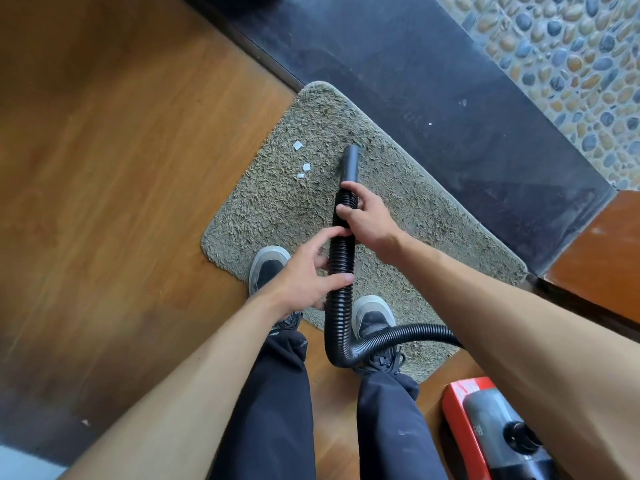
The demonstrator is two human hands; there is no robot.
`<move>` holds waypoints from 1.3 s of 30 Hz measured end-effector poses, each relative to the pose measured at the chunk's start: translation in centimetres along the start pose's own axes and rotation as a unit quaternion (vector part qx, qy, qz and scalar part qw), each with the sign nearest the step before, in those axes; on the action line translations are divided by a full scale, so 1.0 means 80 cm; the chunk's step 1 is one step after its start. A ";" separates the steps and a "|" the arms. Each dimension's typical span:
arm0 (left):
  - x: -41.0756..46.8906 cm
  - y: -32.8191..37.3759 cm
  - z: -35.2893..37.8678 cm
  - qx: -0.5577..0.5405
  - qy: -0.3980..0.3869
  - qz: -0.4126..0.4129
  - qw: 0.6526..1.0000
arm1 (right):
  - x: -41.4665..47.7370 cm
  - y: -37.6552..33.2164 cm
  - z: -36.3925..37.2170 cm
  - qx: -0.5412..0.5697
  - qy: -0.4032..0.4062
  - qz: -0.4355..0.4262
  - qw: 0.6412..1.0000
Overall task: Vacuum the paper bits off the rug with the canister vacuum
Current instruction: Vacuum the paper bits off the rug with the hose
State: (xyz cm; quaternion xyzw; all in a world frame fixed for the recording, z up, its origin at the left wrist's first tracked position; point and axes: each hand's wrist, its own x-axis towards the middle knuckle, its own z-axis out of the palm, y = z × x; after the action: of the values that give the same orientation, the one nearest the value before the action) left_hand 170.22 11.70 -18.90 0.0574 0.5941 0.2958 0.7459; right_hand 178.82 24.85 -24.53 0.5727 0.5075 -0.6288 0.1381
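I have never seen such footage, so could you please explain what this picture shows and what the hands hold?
The one picture comes from a camera on a person's head, looking down past their shoes. Both hands grip a black hose: the right hand nearer its nozzle, the left hand lower. The nozzle points at a shaggy rug on a wood floor. Three white paper bits lie on the rug, left of the nozzle. The red vacuum sits at bottom right.
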 end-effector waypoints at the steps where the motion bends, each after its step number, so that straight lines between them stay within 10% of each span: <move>1: -0.005 -0.005 -0.001 -0.005 0.007 0.001 1.000 | -0.002 0.000 0.005 0.003 -0.008 0.001 1.000; 39: -0.037 -0.039 -0.023 -0.058 0.036 0.006 0.998 | -0.016 -0.029 0.052 -0.004 -0.075 0.063 0.995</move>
State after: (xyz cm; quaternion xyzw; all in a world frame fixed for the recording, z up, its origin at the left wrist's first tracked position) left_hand 169.35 7.18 -18.22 0.0070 0.6022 0.3359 0.7242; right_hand 175.08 22.08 -23.05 0.5541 0.4612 -0.6581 0.2172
